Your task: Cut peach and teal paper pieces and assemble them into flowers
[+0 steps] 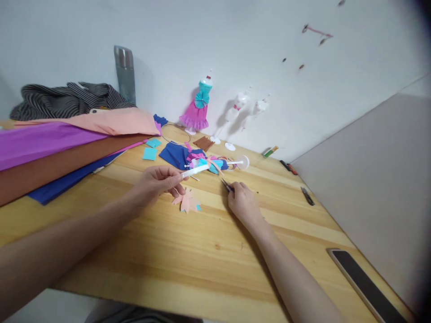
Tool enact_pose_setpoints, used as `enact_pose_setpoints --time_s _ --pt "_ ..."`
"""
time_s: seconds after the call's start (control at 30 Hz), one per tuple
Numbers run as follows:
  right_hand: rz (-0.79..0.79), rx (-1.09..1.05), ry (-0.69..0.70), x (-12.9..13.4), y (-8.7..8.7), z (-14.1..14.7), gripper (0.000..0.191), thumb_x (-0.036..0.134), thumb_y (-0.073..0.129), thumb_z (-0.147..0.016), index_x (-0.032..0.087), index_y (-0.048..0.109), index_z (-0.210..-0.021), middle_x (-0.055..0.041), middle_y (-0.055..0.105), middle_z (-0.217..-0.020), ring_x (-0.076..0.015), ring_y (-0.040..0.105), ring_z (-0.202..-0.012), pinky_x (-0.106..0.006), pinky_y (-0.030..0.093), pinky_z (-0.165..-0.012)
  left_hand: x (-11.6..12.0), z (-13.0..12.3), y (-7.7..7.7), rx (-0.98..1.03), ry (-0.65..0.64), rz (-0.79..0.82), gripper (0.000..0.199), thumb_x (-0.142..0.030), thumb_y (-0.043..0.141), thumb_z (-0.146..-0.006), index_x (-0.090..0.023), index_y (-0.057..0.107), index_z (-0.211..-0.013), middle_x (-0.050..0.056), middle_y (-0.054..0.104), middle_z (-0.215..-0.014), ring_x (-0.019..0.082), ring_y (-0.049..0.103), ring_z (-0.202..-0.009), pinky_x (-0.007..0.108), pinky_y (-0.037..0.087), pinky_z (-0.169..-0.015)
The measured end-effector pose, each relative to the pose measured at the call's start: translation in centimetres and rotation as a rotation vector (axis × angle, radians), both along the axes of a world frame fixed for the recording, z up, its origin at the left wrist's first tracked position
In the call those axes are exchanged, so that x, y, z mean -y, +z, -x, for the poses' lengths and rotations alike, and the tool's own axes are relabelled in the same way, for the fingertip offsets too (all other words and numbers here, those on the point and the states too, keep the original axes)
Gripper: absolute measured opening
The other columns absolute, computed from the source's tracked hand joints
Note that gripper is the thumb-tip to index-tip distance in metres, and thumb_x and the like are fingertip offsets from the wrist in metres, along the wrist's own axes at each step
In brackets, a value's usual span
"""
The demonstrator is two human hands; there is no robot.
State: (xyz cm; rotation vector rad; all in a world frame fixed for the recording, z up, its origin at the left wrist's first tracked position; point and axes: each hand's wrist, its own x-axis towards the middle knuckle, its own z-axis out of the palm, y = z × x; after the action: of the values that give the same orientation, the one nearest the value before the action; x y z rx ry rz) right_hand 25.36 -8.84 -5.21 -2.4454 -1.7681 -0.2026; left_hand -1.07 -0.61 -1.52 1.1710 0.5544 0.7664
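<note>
Bare hands (163, 180) and forearms (94, 228), dark clothing (141, 315).

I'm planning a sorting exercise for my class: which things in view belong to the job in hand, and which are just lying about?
Job, judging by the hands:
white strip, in the left hand
pointed tool, in the right hand
peach cutout, near the left hand
dressed figure, lying beyond them

Apparently lying about:
grey flask
striped cloth
dark rectangular slab

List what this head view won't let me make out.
All in the head view:
White strip: pinched end, hidden by the left hand.
Dark pointed tool: handle, hidden by the right hand.
Brown sheet: left end, cut off by the left edge.
Pale-rimmed dark slab: near end, cut off by the bottom edge.
</note>
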Motion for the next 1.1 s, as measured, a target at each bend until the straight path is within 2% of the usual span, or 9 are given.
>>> enact_pose_setpoints --time_s 0.1,0.27,0.43,0.73,0.93,1.1 --pt "-0.016 -0.005 0.037 0.1 0.1 0.4 0.017 0.017 0.049 -0.086 0.012 0.063 -0.095 -0.0151 0.064 -0.093 -0.0247 0.061 -0.082 -0.030 0.040 -0.066 0.1 0.1 0.1 -0.013 0.016 -0.016 0.023 -0.033 0.074 -0.071 -0.012 0.065 -0.071 0.005 0.071 -0.063 0.009 0.062 -0.054 0.019 0.048 -0.054" --pt "-0.039 -0.018 0.059 0.3 0.1 0.5 0.013 0.017 0.051 -0.085 0.013 0.063 -0.091 -0.0145 0.064 -0.090 -0.0241 0.061 -0.079 -0.030 0.038 -0.064 0.3 0.0 0.2 -0.041 0.020 -0.062 0.021 -0.031 0.075 -0.070 -0.012 0.065 -0.068 0.003 0.070 -0.063 0.009 0.061 -0.052 0.019 0.048 -0.054" --pt "-0.077 -0.064 0.084 0.5 0.6 1.1 0.012 0.020 0.049 -0.087 0.016 0.060 -0.087 -0.0093 0.065 -0.087 -0.0203 0.060 -0.075 -0.028 0.037 -0.061 0.6 -0.3 -0.3 -0.093 -0.032 -0.071 0.027 -0.037 0.075 -0.070 -0.013 0.065 -0.069 0.004 0.070 -0.064 0.011 0.061 -0.055 0.021 0.049 -0.055" --pt "-0.044 -0.120 0.241 1.0 0.6 2.2 0.009 0.019 0.051 -0.085 0.017 0.059 -0.084 -0.0077 0.063 -0.086 -0.0185 0.059 -0.069 -0.027 0.037 -0.060 0.1 -0.4 -1.2 -0.130 -0.052 -0.069 0.027 -0.040 0.074 -0.070 -0.013 0.066 -0.068 0.005 0.071 -0.066 0.012 0.061 -0.055 0.024 0.049 -0.057" --pt "-0.182 -0.240 0.281 1.7 0.7 3.4 0.011 0.025 0.045 -0.087 0.020 0.051 -0.079 -0.0037 0.061 -0.068 -0.0167 0.054 -0.057 -0.026 0.037 -0.055 0.2 -0.5 -1.3 -0.140 -0.028 -0.069 0.025 -0.038 0.074 -0.069 -0.014 0.066 -0.066 0.004 0.071 -0.067 0.011 0.060 -0.055 0.023 0.049 -0.057" --pt "-0.170 -0.220 0.262 1.7 0.8 3.7 0.007 0.023 0.043 -0.084 0.020 0.049 -0.080 -0.0043 0.062 -0.068 -0.0171 0.054 -0.056 -0.026 0.034 -0.054 0.2 -0.4 -1.5 -0.148 0.012 -0.091 0.024 -0.036 0.073 -0.071 -0.014 0.066 -0.067 0.005 0.071 -0.070 0.011 0.061 -0.056 0.022 0.048 -0.057"
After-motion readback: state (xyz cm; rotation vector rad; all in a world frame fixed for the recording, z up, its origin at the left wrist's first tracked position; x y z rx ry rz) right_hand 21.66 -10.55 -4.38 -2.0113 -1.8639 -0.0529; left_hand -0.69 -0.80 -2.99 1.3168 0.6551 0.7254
